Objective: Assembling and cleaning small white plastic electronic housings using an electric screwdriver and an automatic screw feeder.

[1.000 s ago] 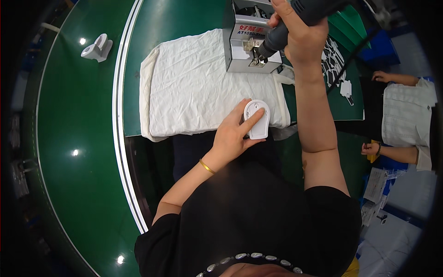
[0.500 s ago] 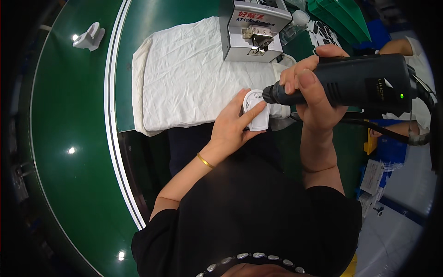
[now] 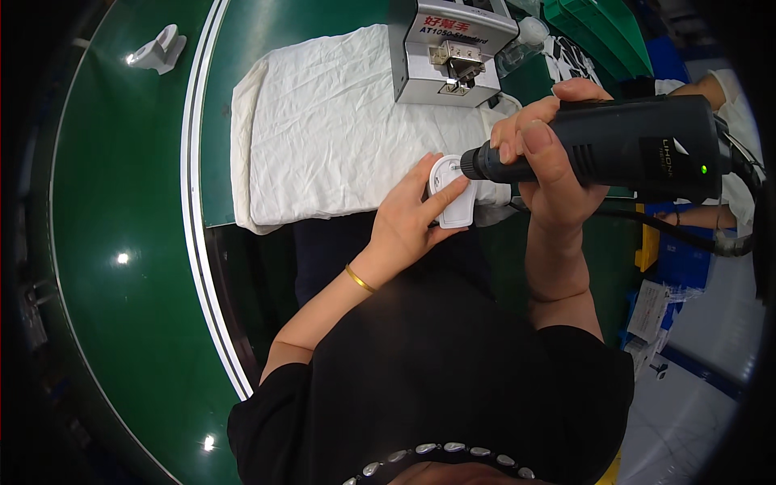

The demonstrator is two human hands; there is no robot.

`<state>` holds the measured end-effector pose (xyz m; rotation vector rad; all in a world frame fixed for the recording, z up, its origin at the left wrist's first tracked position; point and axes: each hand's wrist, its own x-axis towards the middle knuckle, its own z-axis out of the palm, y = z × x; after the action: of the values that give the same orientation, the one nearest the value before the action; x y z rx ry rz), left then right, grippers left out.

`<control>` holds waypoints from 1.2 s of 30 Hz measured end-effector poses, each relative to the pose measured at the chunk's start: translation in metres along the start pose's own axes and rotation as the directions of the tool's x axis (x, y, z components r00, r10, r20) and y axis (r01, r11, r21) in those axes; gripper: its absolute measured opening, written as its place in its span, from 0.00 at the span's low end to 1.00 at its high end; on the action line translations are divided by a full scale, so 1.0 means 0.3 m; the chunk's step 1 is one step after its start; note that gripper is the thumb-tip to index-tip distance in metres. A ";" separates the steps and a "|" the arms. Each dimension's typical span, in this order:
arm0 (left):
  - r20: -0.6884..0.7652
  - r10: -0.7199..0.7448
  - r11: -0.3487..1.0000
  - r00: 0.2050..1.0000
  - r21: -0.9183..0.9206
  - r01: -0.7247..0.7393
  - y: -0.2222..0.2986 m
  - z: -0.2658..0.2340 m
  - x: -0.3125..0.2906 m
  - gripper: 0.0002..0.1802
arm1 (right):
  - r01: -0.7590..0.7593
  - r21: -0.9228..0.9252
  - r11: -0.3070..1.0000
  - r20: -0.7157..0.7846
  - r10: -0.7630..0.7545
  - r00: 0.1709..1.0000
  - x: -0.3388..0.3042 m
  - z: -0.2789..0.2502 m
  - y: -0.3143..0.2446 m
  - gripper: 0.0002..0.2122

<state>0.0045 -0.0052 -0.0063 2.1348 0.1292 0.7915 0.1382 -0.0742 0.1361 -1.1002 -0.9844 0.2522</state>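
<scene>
My right hand (image 3: 558, 158) is wrapped round a black electric screwdriver (image 3: 626, 145) with a small green light at its rear end. The tool lies nearly level and its nose points left, with the bit reaching into a white plastic part (image 3: 457, 212). That part has a rounded, hollow upper end and a narrower lower end. My left hand (image 3: 408, 206) grips it from the left, thumb across its front, at the near edge of a white cloth pad (image 3: 323, 129). Where exactly the bit touches is too small to tell.
A grey metal machine (image 3: 449, 56) stands behind the pad. Beside it are a clear plastic bottle (image 3: 521, 48) and a green bin (image 3: 602, 36). Another white part (image 3: 162, 50) lies on the green conveyor belt (image 3: 121, 202) at left. A co-worker's arm (image 3: 703, 217) shows at right.
The white part on the belt has shifted slightly farther away. The view has tilted a little; both hands keep their holds, with the screwdriver still at the white part.
</scene>
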 end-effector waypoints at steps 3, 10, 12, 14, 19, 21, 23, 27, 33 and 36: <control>0.010 -0.015 1.000 1.000 -0.002 0.015 -0.001 0.001 -0.001 0.40 | 0.030 -0.049 0.998 0.037 -0.028 0.999 0.001 -0.006 0.013 0.18; -0.010 -0.023 0.999 1.000 0.029 0.024 -0.007 0.010 -0.006 0.42 | -0.023 -0.027 0.999 0.036 0.024 0.999 -0.005 0.014 0.014 0.17; -0.014 -0.024 0.999 1.000 0.022 0.024 -0.007 0.010 -0.006 0.43 | 0.012 -0.088 0.996 0.083 -0.005 0.997 -0.004 0.002 0.030 0.17; 0.004 -0.020 1.000 1.000 0.019 0.019 -0.007 0.009 -0.005 0.39 | 0.052 -0.150 0.987 0.130 -0.032 0.991 -0.008 -0.005 0.039 0.16; 0.000 -0.005 0.999 1.000 0.033 0.005 -0.006 0.009 -0.004 0.40 | 0.040 -0.175 0.984 0.136 -0.016 0.991 -0.004 -0.021 0.041 0.17; 0.003 0.008 0.999 1.000 0.040 -0.008 -0.007 0.011 -0.005 0.40 | -0.008 -0.077 0.997 0.135 0.018 0.991 0.016 -0.047 0.036 0.19; -0.002 -0.014 1.000 1.000 0.028 0.014 -0.009 0.019 -0.004 0.43 | -0.025 0.041 0.999 0.093 0.022 0.995 0.046 -0.113 0.053 0.23; -0.020 0.026 0.991 0.999 0.132 -0.023 0.027 -0.005 0.006 0.41 | -0.357 -0.075 0.931 -0.399 0.300 0.867 0.132 -0.342 0.064 0.10; 0.191 0.278 0.906 0.942 0.275 -0.323 0.031 -0.010 0.029 0.30 | -0.615 -0.280 0.737 -0.501 0.434 0.749 0.088 -0.636 0.366 0.14; 0.294 0.116 0.927 0.949 0.311 -0.210 0.091 -0.102 0.046 0.26 | -0.679 -0.351 0.645 -0.430 0.533 0.729 0.084 -0.661 0.438 0.21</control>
<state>-0.0071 0.0026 0.0345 2.5893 -0.0656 0.5922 0.3420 -0.1213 0.0202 -1.8874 -0.3627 0.3910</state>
